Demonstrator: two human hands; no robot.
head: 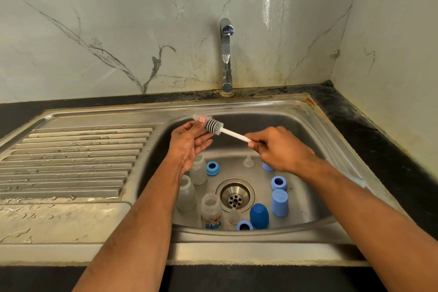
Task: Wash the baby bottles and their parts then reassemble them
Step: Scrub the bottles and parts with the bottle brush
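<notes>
Two hands work: our left hand (189, 143) pinches a soft, slippery teat (201, 118) by its base while our right hand (282, 149) grips the stiff brush (214, 127) handle.

Bright, sharp; glare streaks above, bowed edges.

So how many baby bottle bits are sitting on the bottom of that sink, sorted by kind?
clear plastic bottles: 3
blue screw rings: 3
blue dome caps: 3, one half hidden, so likely a cap
clear silicone teats: 2
Total: 11
</notes>
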